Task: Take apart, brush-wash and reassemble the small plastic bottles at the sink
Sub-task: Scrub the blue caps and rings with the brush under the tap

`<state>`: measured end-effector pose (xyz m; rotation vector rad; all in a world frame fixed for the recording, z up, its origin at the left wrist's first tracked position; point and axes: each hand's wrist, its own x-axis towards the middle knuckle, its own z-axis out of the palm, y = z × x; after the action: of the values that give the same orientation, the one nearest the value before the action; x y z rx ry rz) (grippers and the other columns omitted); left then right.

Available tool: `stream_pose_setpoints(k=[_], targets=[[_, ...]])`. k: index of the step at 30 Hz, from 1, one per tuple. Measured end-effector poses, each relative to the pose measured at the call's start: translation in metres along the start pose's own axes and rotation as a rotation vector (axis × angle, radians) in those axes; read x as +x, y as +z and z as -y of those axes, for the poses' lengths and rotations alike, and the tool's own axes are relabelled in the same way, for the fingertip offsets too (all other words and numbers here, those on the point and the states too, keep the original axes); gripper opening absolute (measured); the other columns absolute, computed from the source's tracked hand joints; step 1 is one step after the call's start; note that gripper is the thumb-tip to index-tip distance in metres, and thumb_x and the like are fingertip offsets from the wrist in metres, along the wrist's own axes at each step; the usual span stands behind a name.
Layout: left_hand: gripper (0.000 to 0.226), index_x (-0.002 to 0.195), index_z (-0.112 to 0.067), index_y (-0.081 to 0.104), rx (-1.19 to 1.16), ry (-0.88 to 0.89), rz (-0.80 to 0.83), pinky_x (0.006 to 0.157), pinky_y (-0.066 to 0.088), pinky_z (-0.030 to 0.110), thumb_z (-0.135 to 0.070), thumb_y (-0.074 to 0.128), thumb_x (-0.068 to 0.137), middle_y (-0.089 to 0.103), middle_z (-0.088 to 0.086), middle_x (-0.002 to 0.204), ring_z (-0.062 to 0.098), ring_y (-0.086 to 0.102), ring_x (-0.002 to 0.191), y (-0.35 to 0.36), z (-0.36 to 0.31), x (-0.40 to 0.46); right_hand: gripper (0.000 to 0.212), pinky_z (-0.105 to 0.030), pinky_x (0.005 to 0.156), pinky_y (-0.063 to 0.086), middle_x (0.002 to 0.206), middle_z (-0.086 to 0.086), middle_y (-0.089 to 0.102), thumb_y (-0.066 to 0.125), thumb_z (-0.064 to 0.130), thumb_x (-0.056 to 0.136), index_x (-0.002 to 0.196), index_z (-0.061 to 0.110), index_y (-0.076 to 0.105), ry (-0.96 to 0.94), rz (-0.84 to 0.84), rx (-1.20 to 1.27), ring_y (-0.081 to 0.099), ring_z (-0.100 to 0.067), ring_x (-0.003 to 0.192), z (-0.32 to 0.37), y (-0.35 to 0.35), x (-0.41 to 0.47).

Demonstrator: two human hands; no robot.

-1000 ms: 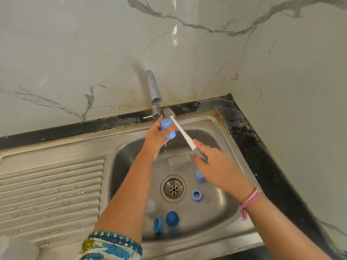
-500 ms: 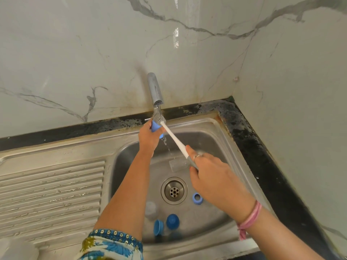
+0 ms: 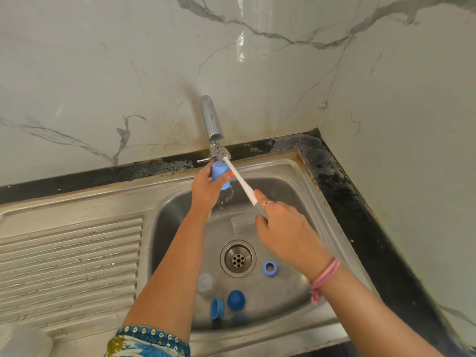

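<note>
Marble walls are backing a steel sink (image 3: 291, 166) where the left hand (image 3: 206, 188) is gripping a blue cap (image 3: 220, 174) under the tap (image 3: 211, 119) at twelve o'clock. The right hand (image 3: 286, 229) is clasping the brush (image 3: 238, 176), bristles by the spout. Loose bottle parts (image 3: 235, 300) are lying near six o'clock.

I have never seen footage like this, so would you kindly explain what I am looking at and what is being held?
There is no machine: a camera worn on a person's head looks down at their two bare hands over a steel sink. The left hand holds a blue bottle part under the tap. The right hand grips a white-handled bottle brush, its bristles up at the spout. In the basin lie a blue ring, two blue caps and clear bottle pieces.
</note>
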<state>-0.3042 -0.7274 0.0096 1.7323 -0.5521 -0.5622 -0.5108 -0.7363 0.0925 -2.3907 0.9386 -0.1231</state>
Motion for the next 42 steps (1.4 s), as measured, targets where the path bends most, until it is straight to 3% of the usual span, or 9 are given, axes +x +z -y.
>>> stream_pose_setpoints(k=[4, 10, 12, 16, 19, 22, 28, 34, 42], targets=[[0.033, 0.123, -0.011, 0.052, -0.546, -0.198, 0.022, 0.081, 0.058, 0.029, -0.015, 0.064, 0.092, 0.062, 0.007, 0.114, 0.018, 0.064, 0.100, 0.001, -0.007, -0.007, 0.054, -0.033, 0.082, 0.050, 0.104, 0.002, 0.058, 0.047, 0.026, 0.099, 0.150, 0.029, 0.031, 0.083, 0.018, 0.311, 0.057, -0.014, 0.087, -0.007, -0.008, -0.001], [0.022, 0.119, -0.014, 0.058, -0.860, -0.246, 0.026, 0.091, 0.054, 0.033, -0.015, 0.054, 0.097, 0.066, 0.013, 0.117, 0.028, 0.067, 0.104, 0.009, -0.014, -0.005, 0.058, -0.032, 0.083, 0.049, 0.104, 0.004, 0.048, 0.036, 0.031, 0.102, 0.154, 0.032, 0.010, 0.001, -0.007, 0.050, 0.057, -0.018, 0.093, 0.013, 0.001, -0.049], [0.027, 0.124, -0.012, 0.057, -0.871, -0.237, 0.051, 0.089, 0.056, 0.031, -0.018, 0.053, 0.097, 0.067, 0.012, 0.111, 0.023, 0.070, 0.095, 0.013, -0.016, -0.009, 0.057, -0.031, 0.079, 0.047, 0.097, 0.006, 0.044, 0.037, 0.029, 0.102, 0.154, 0.030, 0.012, 0.007, -0.036, 0.054, 0.055, -0.015, 0.086, 0.010, -0.001, -0.042], [0.028, 0.123, -0.011, 0.057, -0.819, -0.234, 0.049, 0.090, 0.056, 0.032, -0.018, 0.056, 0.096, 0.059, 0.017, 0.130, 0.032, 0.058, 0.121, 0.008, -0.012, -0.005, 0.056, -0.024, 0.065, 0.034, 0.076, 0.009, 0.042, 0.041, 0.027, 0.101, 0.153, 0.029, 0.021, 0.048, -0.024, 0.147, 0.042, -0.007, 0.067, 0.005, -0.007, -0.024], [0.036, 0.132, -0.009, 0.053, -0.777, -0.229, 0.014, 0.092, 0.054, 0.033, -0.016, 0.055, 0.097, 0.058, 0.015, 0.133, 0.033, 0.055, 0.124, 0.002, -0.013, -0.001, 0.056, -0.029, 0.071, 0.047, 0.083, 0.006, 0.045, 0.040, 0.028, 0.102, 0.153, 0.029, 0.019, 0.029, -0.009, 0.162, 0.051, -0.010, 0.074, 0.009, -0.003, -0.033], [0.035, 0.132, -0.009, 0.053, -0.776, -0.244, -0.083, 0.093, 0.053, 0.034, -0.015, 0.054, 0.098, 0.061, 0.013, 0.127, 0.032, 0.055, 0.125, -0.001, -0.011, 0.000, 0.056, -0.019, 0.066, 0.039, 0.093, 0.005, 0.046, 0.037, 0.029, 0.103, 0.154, 0.030, 0.014, 0.004, 0.006, 0.117, 0.051, -0.010, 0.079, 0.012, 0.005, -0.045], [0.029, 0.125, -0.011, 0.055, -0.688, -0.297, -0.013, 0.088, 0.055, 0.034, -0.015, 0.056, 0.096, 0.060, 0.009, 0.121, 0.025, 0.058, 0.115, 0.003, -0.013, -0.006, 0.055, -0.022, 0.063, 0.037, 0.073, 0.011, 0.041, 0.043, 0.027, 0.101, 0.152, 0.029, 0.022, 0.077, -0.010, 0.186, 0.043, -0.006, 0.065, -0.001, 0.004, -0.022], [0.027, 0.120, -0.005, 0.052, -0.855, -0.406, -0.199, 0.090, 0.052, 0.037, -0.018, 0.056, 0.097, 0.055, 0.008, 0.111, 0.024, 0.057, 0.108, 0.001, -0.013, 0.004, 0.059, -0.018, 0.069, 0.036, 0.094, 0.007, 0.042, 0.036, 0.029, 0.103, 0.154, 0.030, 0.007, -0.021, -0.002, 0.029, 0.048, -0.010, 0.080, 0.004, 0.019, -0.049], [0.034, 0.128, -0.003, 0.049, -0.892, -0.449, -0.154, 0.091, 0.053, 0.043, -0.017, 0.056, 0.097, 0.053, 0.014, 0.117, 0.025, 0.061, 0.093, 0.009, -0.013, -0.001, 0.057, -0.024, 0.073, 0.043, 0.085, 0.009, 0.041, 0.041, 0.028, 0.101, 0.153, 0.030, 0.017, 0.029, -0.002, 0.115, 0.047, -0.009, 0.078, -0.008, 0.013, -0.029]])
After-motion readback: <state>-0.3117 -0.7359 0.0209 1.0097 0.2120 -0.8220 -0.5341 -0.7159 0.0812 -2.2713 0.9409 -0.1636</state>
